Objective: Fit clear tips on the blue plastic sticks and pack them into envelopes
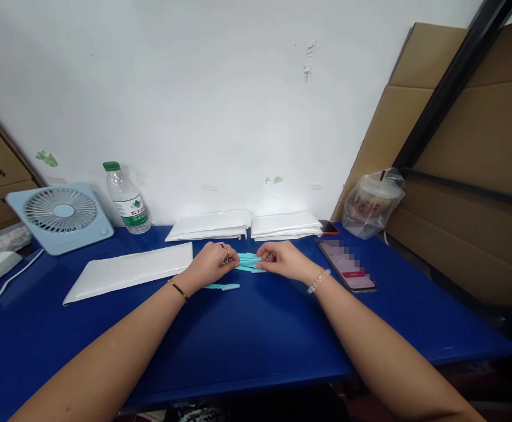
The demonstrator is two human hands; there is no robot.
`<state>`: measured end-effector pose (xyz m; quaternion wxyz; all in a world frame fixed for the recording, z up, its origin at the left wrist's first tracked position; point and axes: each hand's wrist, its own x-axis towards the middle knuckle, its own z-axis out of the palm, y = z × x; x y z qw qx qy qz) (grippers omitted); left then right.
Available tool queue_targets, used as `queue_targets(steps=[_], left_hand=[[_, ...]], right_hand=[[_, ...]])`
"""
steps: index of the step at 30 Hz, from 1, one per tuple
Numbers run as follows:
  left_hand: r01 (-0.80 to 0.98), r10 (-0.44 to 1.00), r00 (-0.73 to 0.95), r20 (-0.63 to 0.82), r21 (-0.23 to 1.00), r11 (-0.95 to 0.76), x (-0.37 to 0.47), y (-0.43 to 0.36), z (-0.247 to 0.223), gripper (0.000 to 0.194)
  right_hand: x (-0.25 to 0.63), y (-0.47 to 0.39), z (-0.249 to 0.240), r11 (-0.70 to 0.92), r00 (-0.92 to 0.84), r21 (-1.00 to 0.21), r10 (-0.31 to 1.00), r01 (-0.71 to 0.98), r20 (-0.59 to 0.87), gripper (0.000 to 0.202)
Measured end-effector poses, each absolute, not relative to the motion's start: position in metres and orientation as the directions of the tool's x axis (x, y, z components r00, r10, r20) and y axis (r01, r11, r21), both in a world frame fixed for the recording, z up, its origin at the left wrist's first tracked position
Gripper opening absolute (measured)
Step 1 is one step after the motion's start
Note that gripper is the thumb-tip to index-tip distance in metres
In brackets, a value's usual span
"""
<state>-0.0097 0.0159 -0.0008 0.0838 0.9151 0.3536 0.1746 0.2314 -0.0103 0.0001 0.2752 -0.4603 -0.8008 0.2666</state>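
Note:
Several slim turquoise pieces (249, 262) lie in a small heap near the middle of the blue table (247, 340). My left hand (212, 262) is at the heap's left end, its thumb and fingers closed on the pieces. At the right end, my right hand (281, 259) pinches them between thumb and fingertips. A single turquoise piece (227, 287) lies apart, just below my left hand, which covers its left end. To the left of that hand is a flat white padded envelope (133, 269).
Two stacks of white envelopes (210, 224) (286, 224) rest against the wall. A blue fan (69, 217) and a water bottle (128, 202) stand at left. On the right are a phone (346, 266), a red-edged phone (330, 228) and a bagged cup (371, 205).

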Motion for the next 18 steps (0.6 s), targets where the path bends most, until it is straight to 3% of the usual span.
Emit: queue_targets(steps=[6, 12, 18], left_hand=[[0.625, 0.671, 0.692, 0.267, 0.244, -0.741, -0.004, 0.012, 0.000, 0.019], [0.666, 0.723, 0.662, 0.198, 0.288, -0.688, -0.013, 0.021, -0.007, 0.023], [0.658, 0.731, 0.646, 0.218, 0.327, -0.678, -0.023, 0.017, 0.008, 0.028]], right_hand=[[0.226, -0.010, -0.002, 0.443, -0.479, -0.709, 0.861, 0.549, 0.168, 0.018], [0.252, 0.003, -0.006, 0.336, -0.368, -0.743, 0.921, 0.579, 0.129, 0.025], [0.252, 0.005, -0.006, 0.404, -0.291, -0.515, 0.912, 0.756, 0.289, 0.022]])
